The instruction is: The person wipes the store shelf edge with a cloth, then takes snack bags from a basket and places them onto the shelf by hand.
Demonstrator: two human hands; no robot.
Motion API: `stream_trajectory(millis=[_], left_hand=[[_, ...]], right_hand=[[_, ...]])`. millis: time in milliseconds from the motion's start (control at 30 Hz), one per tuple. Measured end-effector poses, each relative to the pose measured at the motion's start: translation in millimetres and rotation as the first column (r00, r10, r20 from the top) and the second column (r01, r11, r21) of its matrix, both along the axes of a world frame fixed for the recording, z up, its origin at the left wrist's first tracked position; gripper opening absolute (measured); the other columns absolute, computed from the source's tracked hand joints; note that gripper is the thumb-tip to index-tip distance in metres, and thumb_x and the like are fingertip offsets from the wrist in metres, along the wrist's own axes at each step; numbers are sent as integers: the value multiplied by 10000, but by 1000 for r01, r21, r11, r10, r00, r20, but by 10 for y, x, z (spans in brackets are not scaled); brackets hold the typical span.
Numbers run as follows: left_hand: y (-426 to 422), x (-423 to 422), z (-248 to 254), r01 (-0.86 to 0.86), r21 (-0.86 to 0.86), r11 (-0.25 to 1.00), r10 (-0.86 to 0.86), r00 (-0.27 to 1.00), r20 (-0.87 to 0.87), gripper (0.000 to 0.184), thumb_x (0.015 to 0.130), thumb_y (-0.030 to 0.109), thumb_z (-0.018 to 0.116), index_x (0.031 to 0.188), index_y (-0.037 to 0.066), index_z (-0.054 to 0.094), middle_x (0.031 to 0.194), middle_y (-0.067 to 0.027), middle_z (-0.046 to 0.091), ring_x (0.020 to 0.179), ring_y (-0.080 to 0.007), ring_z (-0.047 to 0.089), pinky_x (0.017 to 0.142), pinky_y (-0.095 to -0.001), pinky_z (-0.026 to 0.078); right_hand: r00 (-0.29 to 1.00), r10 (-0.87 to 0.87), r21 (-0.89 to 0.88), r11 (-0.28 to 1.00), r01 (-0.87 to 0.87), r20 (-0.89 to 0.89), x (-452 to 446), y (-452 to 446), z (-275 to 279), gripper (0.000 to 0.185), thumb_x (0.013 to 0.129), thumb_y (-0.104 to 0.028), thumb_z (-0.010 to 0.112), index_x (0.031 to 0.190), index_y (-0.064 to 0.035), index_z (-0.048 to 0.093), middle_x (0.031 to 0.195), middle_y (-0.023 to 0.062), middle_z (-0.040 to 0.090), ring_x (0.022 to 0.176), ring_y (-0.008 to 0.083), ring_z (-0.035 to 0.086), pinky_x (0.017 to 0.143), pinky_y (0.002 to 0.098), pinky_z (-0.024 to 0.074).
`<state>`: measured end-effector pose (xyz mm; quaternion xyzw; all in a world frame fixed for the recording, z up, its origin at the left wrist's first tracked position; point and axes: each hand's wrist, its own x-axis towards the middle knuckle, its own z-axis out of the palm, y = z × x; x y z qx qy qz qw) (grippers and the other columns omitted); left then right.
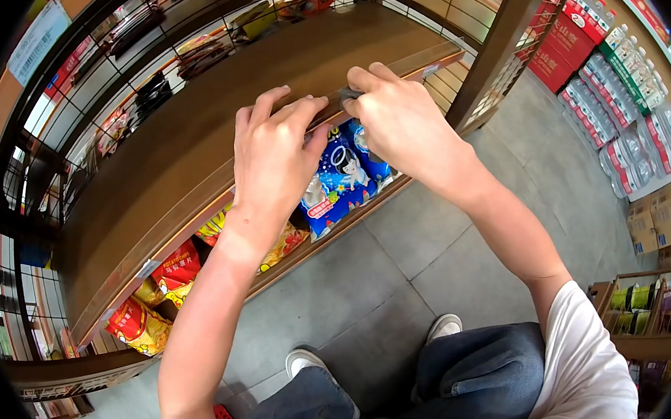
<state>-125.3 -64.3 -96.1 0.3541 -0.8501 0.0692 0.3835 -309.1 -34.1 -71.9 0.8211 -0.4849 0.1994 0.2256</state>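
Note:
My left hand [273, 147] is at the front edge of a brown shelf [179, 155]. Its thumb and forefinger curl together at the lip while the other fingers stand bent and apart; what lies in the pinch is hidden. Close beside it, my right hand [403, 120] is closed at the same edge. A small dark grey piece [349, 93], perhaps cloth, shows at its fingertips. Just below both hands, a blue snack bag [341, 179] with a cartoon figure stands on the lower shelf, partly covered by them.
Red and yellow potato chip bags [177, 267] fill the lower shelf leftward. Black wire mesh [178, 52] backs the unit, with a brown post [504, 39] at right. Packs of bottled water [598, 95] and cardboard boxes [663, 213] stand across the grey tiled floor [373, 274].

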Motion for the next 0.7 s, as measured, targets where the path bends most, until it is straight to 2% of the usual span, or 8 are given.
stream_trajectory(millis=[67, 200, 267, 300, 433, 533, 600, 700], left_hand=[[9, -7, 5, 3, 12, 1000, -3, 1000, -10, 298, 761, 109, 790, 1055, 97, 746, 1044, -89, 741, 1158, -272, 604, 954, -405, 460], [21, -12, 43, -4, 27, 1000, 4, 1000, 11, 300, 764, 110, 791, 1060, 98, 745, 1039, -94, 738, 1177, -282, 589, 953, -410, 461], [32, 13, 51, -3, 4, 1000, 3, 1000, 30, 301, 765, 113, 794, 1061, 100, 746, 1058, -90, 732, 1184, -291, 581, 958, -416, 461], [39, 33, 54, -4, -18, 1000, 4, 999, 46, 301, 766, 116, 796, 1062, 103, 746, 1078, -87, 726, 1192, -301, 573, 962, -423, 460], [116, 241, 96, -14, -2, 1000, 15, 999, 44, 310, 760, 120, 804, 1064, 100, 747, 1131, -91, 699, 1190, -322, 561, 974, -438, 463], [171, 387, 125, -81, -11, 997, 81, 996, 43, 323, 749, 116, 808, 1065, 91, 748, 1140, -94, 672, 1167, -323, 561, 985, -437, 467], [189, 426, 114, -69, 14, 997, 69, 997, 24, 335, 737, 111, 812, 1066, 86, 749, 1131, -95, 659, 1151, -324, 558, 981, -433, 474], [180, 403, 104, -65, 17, 998, 64, 998, 17, 353, 724, 91, 813, 1070, 75, 748, 1122, -89, 657, 1137, -319, 558, 975, -431, 477]], right_hand=[[1000, 1, 90, 996, -3, 13, -23, 17, 18, 260, 678, 33, 649, 917, 11, 750, 939, 114, 597, 933, 277, 600, 766, 373, 566], [995, -18, 171, 985, 1, 99, -88, 6, 66, 298, 703, 42, 624, 961, -19, 762, 964, 110, 608, 976, 282, 603, 803, 392, 559], [967, -128, 233, 969, 76, 218, -121, 10, 105, 328, 724, 42, 604, 996, -41, 767, 1002, 107, 626, 1021, 290, 606, 833, 415, 547], [961, -202, 262, 954, 148, 191, -104, 16, 131, 342, 731, 44, 594, 1013, -41, 769, 1033, 105, 642, 1040, 301, 608, 845, 426, 539], [951, -228, 240, 955, 176, 208, -58, 4, 110, 287, 730, 42, 598, 953, -16, 769, 1003, 117, 636, 1007, 308, 612, 830, 425, 541], [974, -201, 142, 972, 186, 104, 57, 16, 75, 215, 718, 41, 603, 868, 14, 755, 954, 129, 622, 956, 311, 610, 791, 420, 547], [986, -152, 154, 978, 140, 65, 150, 56, 108, 163, 705, 36, 607, 804, 25, 736, 912, 139, 604, 914, 306, 603, 754, 407, 552], [991, -15, 90, 996, 3, 133, 303, 44, 69, 94, 680, 18, 628, 741, 35, 697, 894, 168, 621, 890, 322, 628, 701, 407, 570]])
